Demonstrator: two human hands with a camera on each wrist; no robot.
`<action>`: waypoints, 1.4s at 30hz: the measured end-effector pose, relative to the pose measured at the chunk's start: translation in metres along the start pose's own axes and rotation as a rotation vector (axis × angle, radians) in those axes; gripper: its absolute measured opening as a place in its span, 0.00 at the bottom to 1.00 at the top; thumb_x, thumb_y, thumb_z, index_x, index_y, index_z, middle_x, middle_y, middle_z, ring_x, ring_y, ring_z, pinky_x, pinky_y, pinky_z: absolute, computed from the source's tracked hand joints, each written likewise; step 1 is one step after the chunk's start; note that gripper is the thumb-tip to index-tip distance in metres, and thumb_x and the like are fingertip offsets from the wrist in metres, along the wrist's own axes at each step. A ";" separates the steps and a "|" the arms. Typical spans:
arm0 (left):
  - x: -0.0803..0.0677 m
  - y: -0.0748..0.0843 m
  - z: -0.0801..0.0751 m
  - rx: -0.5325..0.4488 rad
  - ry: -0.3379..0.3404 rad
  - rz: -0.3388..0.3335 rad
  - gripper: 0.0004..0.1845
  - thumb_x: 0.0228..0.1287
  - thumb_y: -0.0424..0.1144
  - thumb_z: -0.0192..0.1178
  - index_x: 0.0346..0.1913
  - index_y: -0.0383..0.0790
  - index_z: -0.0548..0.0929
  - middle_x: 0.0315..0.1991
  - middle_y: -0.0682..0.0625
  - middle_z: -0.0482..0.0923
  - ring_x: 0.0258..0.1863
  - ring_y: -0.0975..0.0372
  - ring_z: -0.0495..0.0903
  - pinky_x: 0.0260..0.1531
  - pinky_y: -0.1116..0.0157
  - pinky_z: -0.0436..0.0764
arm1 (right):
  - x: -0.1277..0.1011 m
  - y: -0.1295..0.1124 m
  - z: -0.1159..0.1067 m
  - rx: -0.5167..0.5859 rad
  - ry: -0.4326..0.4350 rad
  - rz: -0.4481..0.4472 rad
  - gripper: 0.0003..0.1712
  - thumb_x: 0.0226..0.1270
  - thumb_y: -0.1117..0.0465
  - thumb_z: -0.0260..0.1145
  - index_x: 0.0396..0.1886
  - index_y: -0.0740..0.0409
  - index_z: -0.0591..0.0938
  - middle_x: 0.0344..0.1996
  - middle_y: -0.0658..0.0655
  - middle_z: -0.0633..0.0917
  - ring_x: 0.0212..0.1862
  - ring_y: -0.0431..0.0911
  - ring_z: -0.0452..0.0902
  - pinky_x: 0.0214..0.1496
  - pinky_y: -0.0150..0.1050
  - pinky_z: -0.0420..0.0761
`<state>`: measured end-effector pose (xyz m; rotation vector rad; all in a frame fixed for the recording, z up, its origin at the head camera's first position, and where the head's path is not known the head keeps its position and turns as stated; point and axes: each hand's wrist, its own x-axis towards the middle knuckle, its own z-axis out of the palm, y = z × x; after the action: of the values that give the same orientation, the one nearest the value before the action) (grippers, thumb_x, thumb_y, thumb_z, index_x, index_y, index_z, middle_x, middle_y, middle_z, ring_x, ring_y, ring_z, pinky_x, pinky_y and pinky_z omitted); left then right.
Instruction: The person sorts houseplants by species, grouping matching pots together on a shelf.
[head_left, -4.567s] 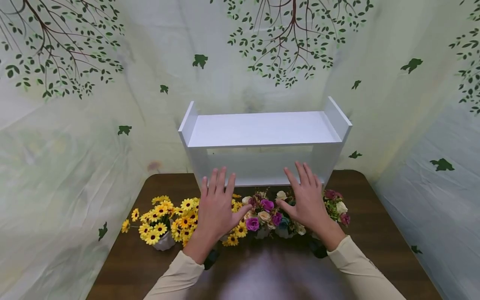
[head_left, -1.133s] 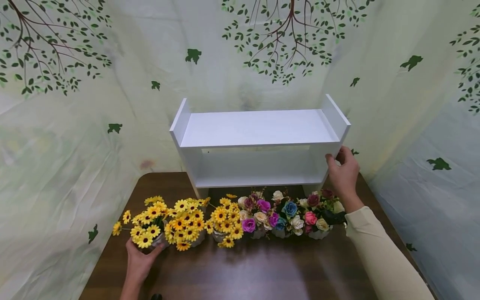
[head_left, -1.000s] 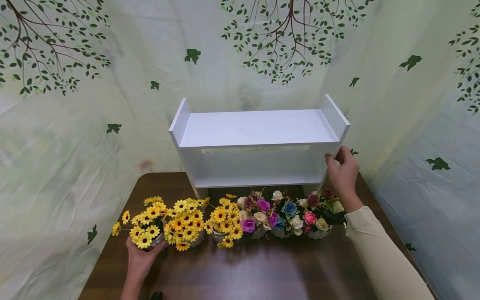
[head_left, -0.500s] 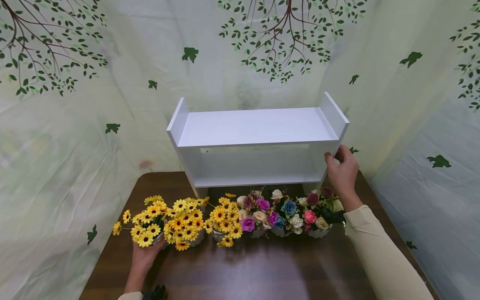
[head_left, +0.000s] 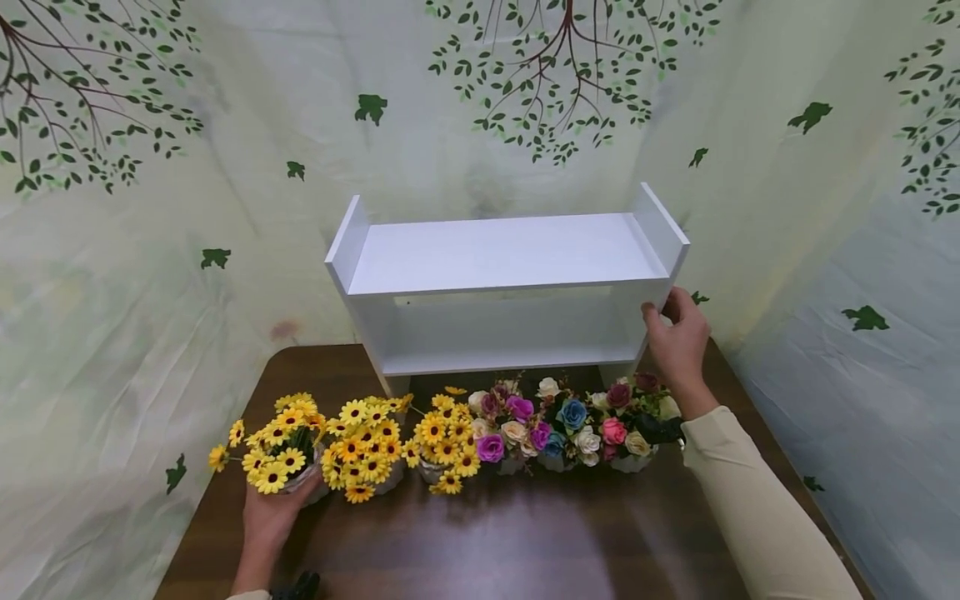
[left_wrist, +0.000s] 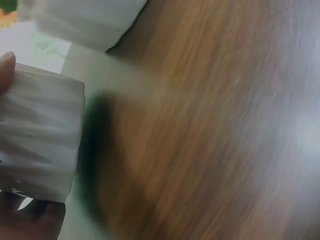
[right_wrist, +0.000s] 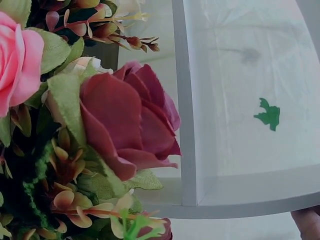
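Observation:
At the left end of the flower row, my left hand (head_left: pixel 270 510) grips the whitish pot (left_wrist: pixel 42 140) of an artificial yellow daisy plant (head_left: pixel 277 446). In the left wrist view a thumb and fingers lie on opposite sides of this pot, which is tilted in that view. My right hand (head_left: pixel 678 343) holds the right side panel of a white two-tier shelf (head_left: pixel 510 252), thumb on its front edge and fingers behind. The right wrist view shows the panel's edge (right_wrist: pixel 187 125) and only a fingertip (right_wrist: pixel 306 222).
More potted yellow daisies (head_left: pixel 363 450) and pots of mixed roses (head_left: pixel 573 417) stand in a row before the shelf on the dark wooden table (head_left: pixel 480 550). A leaf-printed cloth (head_left: pixel 255 167) hangs behind. A maroon rose (right_wrist: pixel 127 120) is close to the right wrist camera.
Both hands were spread above the flowers at first, then went to the pot and the shelf. Recently the left hand has shifted the daisy pot slightly left; the right hand keeps its hold.

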<state>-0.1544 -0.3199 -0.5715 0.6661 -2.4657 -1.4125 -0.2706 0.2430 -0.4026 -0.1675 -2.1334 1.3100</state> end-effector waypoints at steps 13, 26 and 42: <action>-0.004 0.038 -0.067 0.025 0.141 0.033 0.57 0.49 0.43 0.78 0.77 0.61 0.53 0.76 0.50 0.60 0.72 0.64 0.60 0.76 0.59 0.58 | -0.003 0.001 0.001 0.004 0.013 -0.014 0.20 0.69 0.62 0.63 0.59 0.63 0.79 0.55 0.67 0.84 0.56 0.61 0.82 0.60 0.62 0.78; -0.023 0.137 -0.118 0.098 0.095 0.245 0.48 0.56 0.42 0.73 0.76 0.58 0.58 0.73 0.55 0.65 0.60 0.82 0.64 0.58 0.86 0.60 | -0.003 0.002 0.003 0.000 0.027 -0.011 0.20 0.69 0.62 0.62 0.58 0.63 0.79 0.55 0.67 0.84 0.55 0.60 0.83 0.60 0.61 0.79; -0.052 0.295 -0.124 0.095 -0.120 0.647 0.46 0.53 0.35 0.75 0.73 0.59 0.64 0.63 0.60 0.73 0.56 0.74 0.72 0.46 0.87 0.68 | -0.002 0.000 0.004 -0.005 0.019 0.011 0.20 0.70 0.59 0.62 0.59 0.61 0.79 0.56 0.65 0.84 0.56 0.59 0.82 0.62 0.59 0.78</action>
<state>-0.1401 -0.2600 -0.2529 -0.2112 -2.5033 -1.1013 -0.2714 0.2395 -0.4044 -0.1927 -2.1230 1.3046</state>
